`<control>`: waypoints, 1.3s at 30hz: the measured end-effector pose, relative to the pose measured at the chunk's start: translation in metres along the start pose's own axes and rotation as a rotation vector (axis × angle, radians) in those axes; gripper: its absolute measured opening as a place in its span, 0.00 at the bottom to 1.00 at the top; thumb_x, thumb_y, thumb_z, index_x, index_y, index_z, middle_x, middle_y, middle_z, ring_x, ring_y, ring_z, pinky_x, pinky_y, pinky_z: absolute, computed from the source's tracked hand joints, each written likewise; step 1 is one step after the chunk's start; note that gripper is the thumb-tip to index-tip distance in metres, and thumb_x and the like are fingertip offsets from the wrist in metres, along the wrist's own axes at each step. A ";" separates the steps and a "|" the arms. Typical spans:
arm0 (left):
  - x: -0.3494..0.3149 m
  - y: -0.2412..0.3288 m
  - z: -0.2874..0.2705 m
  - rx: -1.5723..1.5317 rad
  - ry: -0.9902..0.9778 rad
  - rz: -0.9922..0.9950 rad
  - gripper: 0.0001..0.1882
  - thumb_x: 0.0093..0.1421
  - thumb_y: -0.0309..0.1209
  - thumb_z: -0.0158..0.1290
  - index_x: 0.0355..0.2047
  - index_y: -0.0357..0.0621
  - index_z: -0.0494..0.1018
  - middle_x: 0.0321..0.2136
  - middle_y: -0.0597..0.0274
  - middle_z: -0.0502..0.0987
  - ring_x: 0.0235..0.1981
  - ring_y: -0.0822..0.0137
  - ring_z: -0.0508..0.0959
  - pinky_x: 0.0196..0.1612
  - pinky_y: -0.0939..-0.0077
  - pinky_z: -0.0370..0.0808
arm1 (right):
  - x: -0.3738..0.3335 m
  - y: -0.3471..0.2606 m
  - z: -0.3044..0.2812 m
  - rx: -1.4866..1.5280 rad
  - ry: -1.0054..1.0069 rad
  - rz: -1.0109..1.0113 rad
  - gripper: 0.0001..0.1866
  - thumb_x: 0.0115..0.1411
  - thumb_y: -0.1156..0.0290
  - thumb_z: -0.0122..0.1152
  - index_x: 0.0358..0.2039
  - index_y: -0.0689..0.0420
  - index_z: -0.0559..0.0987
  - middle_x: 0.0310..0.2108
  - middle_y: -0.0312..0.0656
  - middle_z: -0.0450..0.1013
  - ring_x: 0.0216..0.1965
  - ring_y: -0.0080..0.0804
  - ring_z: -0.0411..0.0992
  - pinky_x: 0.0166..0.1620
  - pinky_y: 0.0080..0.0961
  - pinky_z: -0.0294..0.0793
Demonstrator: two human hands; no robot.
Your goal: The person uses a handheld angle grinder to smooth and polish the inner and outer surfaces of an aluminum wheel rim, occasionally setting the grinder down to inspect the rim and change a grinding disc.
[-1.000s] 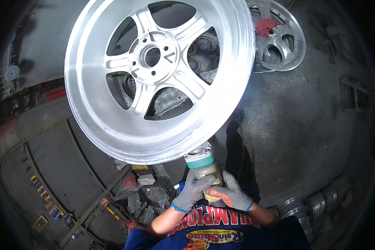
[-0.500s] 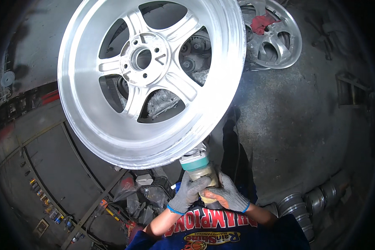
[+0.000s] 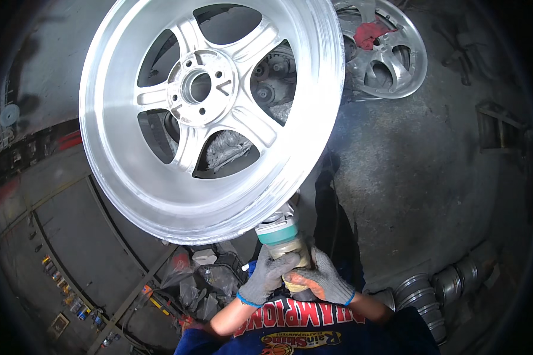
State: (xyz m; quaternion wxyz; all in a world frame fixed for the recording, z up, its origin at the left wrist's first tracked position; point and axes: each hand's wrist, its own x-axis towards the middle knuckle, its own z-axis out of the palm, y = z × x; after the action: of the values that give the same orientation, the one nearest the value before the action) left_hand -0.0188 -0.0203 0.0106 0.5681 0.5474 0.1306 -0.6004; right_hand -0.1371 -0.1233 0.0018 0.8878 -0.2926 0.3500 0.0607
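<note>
A large bare-metal alloy wheel rim (image 3: 180,198) fills the upper left, its spoked inner side facing me. Below its lower edge I hold an angle grinder (image 3: 278,234) with a teal band and a tape-wrapped body. My left hand (image 3: 267,277), in a grey glove with a blue cuff, wraps round the grinder's body from the left. From the right, my right hand (image 3: 324,278) grips it too, in a grey glove with an orange palm. The grinder's head lies partly behind the rim's edge, so its disc is hidden.
Another spoked wheel (image 3: 391,80) with a red cloth (image 3: 373,32) on it lies at the upper right. Several rims (image 3: 417,296) are stacked at the lower right. Plastic bags (image 3: 189,290) and a dark crate (image 3: 228,269) sit left of my hands. A metal frame (image 3: 130,248) stands at the left.
The large rim appears slightly lower and further left in view, and its hub has shifted a little. Both hands keep their grip on the grinder.
</note>
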 end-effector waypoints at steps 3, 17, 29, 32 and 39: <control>-0.003 0.002 -0.002 0.026 0.019 -0.017 0.27 0.55 0.30 0.59 0.54 0.37 0.65 0.45 0.56 0.74 0.44 0.66 0.76 0.48 0.69 0.75 | -0.001 -0.005 0.002 0.012 -0.005 0.028 0.31 0.52 0.65 0.73 0.50 0.64 0.67 0.43 0.41 0.72 0.44 0.24 0.70 0.49 0.27 0.72; 0.000 0.000 -0.003 -0.055 -0.011 -0.024 0.27 0.55 0.29 0.58 0.55 0.38 0.65 0.45 0.56 0.74 0.45 0.64 0.76 0.49 0.68 0.74 | 0.002 0.009 0.000 -0.010 0.010 0.016 0.38 0.50 0.59 0.74 0.54 0.63 0.64 0.46 0.47 0.70 0.48 0.32 0.69 0.53 0.30 0.69; -0.011 -0.005 -0.019 0.027 0.055 -0.044 0.28 0.55 0.31 0.59 0.55 0.37 0.65 0.46 0.57 0.74 0.45 0.65 0.75 0.49 0.69 0.74 | 0.006 0.013 0.004 0.032 -0.052 0.003 0.35 0.51 0.60 0.73 0.52 0.64 0.66 0.43 0.47 0.73 0.44 0.33 0.72 0.50 0.31 0.72; -0.008 -0.005 -0.012 -0.106 0.016 0.005 0.29 0.56 0.32 0.59 0.56 0.37 0.64 0.46 0.57 0.74 0.45 0.64 0.76 0.49 0.69 0.74 | 0.008 0.011 0.005 0.002 -0.042 -0.038 0.35 0.51 0.60 0.73 0.52 0.64 0.66 0.43 0.48 0.73 0.44 0.32 0.72 0.49 0.31 0.72; -0.006 -0.004 -0.012 -0.051 0.040 -0.062 0.29 0.55 0.31 0.59 0.56 0.37 0.65 0.45 0.56 0.74 0.44 0.65 0.76 0.48 0.69 0.75 | 0.004 0.010 0.003 -0.074 -0.021 -0.019 0.35 0.51 0.59 0.73 0.51 0.65 0.66 0.44 0.48 0.71 0.45 0.33 0.71 0.50 0.31 0.71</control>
State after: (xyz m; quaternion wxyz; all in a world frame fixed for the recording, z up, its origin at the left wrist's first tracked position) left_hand -0.0179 -0.0061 0.0093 0.5602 0.5402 0.1742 -0.6033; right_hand -0.1350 -0.1141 -0.0038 0.8805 -0.3279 0.3354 0.0685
